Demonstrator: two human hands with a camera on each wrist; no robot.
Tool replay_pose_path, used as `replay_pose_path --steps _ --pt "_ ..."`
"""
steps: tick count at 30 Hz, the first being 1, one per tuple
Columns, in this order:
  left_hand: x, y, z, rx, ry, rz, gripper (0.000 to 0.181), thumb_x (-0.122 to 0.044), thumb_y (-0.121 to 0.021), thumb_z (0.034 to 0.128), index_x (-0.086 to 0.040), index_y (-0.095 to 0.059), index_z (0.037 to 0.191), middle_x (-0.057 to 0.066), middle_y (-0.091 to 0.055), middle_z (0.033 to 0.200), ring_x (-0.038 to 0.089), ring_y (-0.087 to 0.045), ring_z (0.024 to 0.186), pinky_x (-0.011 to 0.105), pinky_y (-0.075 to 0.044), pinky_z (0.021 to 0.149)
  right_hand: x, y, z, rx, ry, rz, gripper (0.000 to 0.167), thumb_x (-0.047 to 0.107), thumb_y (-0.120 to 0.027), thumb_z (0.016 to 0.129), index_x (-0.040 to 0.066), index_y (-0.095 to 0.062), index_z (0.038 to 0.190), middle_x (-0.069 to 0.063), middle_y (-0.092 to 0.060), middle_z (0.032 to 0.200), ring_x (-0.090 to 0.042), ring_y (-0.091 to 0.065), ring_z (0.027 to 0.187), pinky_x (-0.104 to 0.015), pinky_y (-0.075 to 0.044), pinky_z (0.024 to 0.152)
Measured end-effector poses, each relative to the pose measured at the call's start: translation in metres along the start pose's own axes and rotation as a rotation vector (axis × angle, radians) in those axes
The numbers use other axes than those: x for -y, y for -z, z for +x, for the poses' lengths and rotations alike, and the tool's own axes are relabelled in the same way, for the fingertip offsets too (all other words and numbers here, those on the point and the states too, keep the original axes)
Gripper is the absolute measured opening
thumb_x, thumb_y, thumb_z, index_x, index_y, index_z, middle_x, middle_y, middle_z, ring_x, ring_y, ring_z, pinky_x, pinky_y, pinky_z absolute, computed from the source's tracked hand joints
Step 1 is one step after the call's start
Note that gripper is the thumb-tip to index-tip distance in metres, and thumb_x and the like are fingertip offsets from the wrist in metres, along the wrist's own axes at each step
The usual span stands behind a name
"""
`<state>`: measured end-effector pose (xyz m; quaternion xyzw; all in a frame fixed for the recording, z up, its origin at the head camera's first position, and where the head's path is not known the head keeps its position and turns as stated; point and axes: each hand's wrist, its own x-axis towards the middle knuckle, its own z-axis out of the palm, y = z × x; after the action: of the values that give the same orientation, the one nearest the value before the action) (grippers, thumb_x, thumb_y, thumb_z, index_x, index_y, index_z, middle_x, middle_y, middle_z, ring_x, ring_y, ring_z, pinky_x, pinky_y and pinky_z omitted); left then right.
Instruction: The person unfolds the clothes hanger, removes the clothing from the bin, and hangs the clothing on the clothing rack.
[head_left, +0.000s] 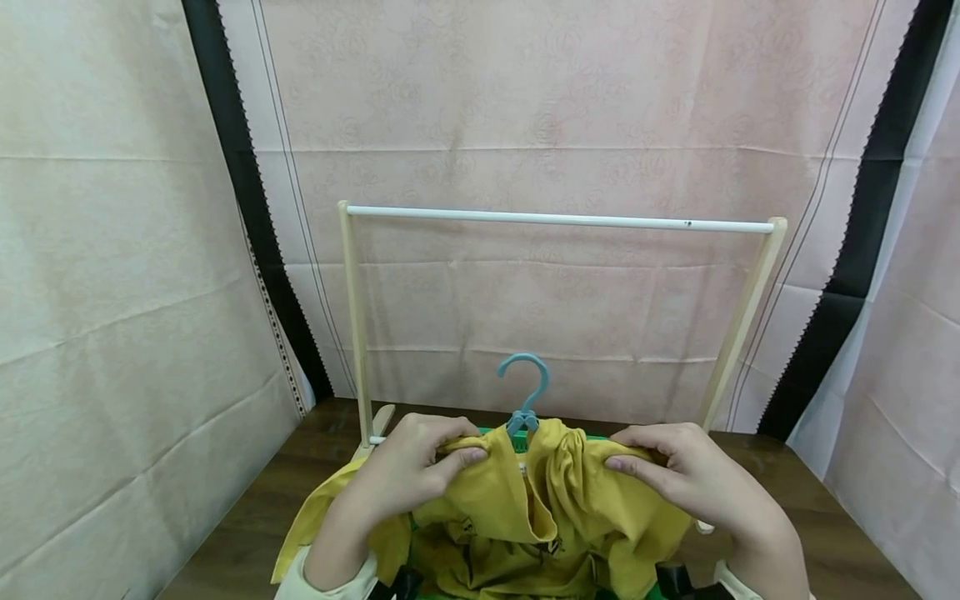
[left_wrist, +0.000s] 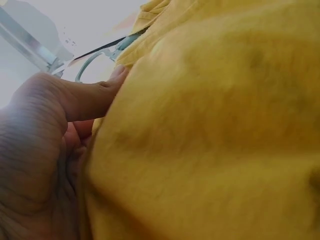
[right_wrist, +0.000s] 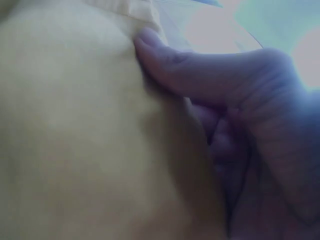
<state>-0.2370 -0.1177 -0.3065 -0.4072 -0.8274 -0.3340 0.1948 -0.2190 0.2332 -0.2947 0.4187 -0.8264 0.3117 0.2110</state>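
A yellow shirt point(head_left: 480, 492) hangs bunched between both hands, its neck opening at the middle. The hook of a blue clothes hanger point(head_left: 528, 379) stands up out of that opening; the hanger's lower part is hidden by the cloth. My left hand point(head_left: 408, 467) pinches the shirt's left shoulder between thumb and fingers. On the other shoulder, my right hand point(head_left: 693, 471) pinches the fabric the same way. In the left wrist view, the thumb point(left_wrist: 95, 95) presses on the yellow cloth point(left_wrist: 210, 125). The right wrist view shows the right thumb point(right_wrist: 190, 70) against the cloth, washed out by glare.
Behind the shirt stands a clothes rack with a white bar point(head_left: 555, 218) and cream posts point(head_left: 352, 317). It rests on a dark wooden table point(head_left: 232, 508). Something green point(head_left: 519, 440) shows behind the collar. Pale fabric walls point(head_left: 525, 100) enclose the back and sides.
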Motion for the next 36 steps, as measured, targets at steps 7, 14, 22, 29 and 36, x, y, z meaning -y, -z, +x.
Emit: replay_pose_path --steps 7,14,22,29,36 --pt "-0.001 0.0 -0.001 0.0 0.048 0.074 0.004 -0.035 -0.068 0.0976 -0.033 -0.071 0.098 -0.025 -0.065 0.089 0.001 -0.05 0.063 0.024 -0.046 0.058 -0.002 -0.002 0.0 -0.03 0.014 -0.034 0.024 0.008 -0.076 0.09 0.027 -0.074 0.103 0.015 -0.071 0.093 -0.002 -0.061 0.074 -0.016 -0.049 0.065" --pt "-0.003 0.0 -0.001 -0.014 0.059 0.119 0.007 -0.039 -0.067 0.0975 -0.035 -0.071 0.101 -0.027 -0.066 0.091 -0.001 -0.055 0.068 0.023 -0.048 0.061 -0.002 -0.001 0.0 -0.037 0.001 -0.046 0.023 0.01 -0.075 0.091 0.029 -0.073 0.102 0.016 -0.071 0.091 -0.002 -0.06 0.071 -0.017 -0.048 0.063" --pt "-0.002 0.004 -0.001 -0.059 0.015 0.098 0.012 -0.037 -0.066 0.0986 -0.032 -0.069 0.109 -0.024 -0.066 0.102 -0.003 -0.061 0.083 0.025 -0.052 0.071 -0.005 0.001 0.0 -0.056 -0.002 -0.055 0.023 0.008 -0.075 0.091 0.029 -0.074 0.1 0.016 -0.07 0.089 -0.003 -0.06 0.071 -0.017 -0.048 0.063" --pt "0.0 0.008 -0.001 -0.16 -0.053 0.05 0.017 -0.024 -0.068 0.0983 -0.018 -0.068 0.114 -0.015 -0.065 0.108 0.003 -0.063 0.095 0.027 -0.054 0.076 -0.007 0.001 0.0 -0.08 -0.022 -0.094 0.022 0.009 -0.075 0.091 0.03 -0.073 0.099 0.017 -0.07 0.09 -0.003 -0.061 0.072 -0.016 -0.048 0.063" --pt "-0.002 0.01 -0.001 -0.238 -0.096 0.034 0.016 -0.015 -0.068 0.0981 -0.014 -0.068 0.114 -0.007 -0.064 0.113 0.009 -0.062 0.1 0.03 -0.054 0.083 -0.01 0.002 0.0 -0.118 -0.032 -0.174 0.023 0.01 -0.077 0.089 0.031 -0.073 0.097 0.02 -0.067 0.084 0.0 -0.055 0.066 -0.014 -0.043 0.06"
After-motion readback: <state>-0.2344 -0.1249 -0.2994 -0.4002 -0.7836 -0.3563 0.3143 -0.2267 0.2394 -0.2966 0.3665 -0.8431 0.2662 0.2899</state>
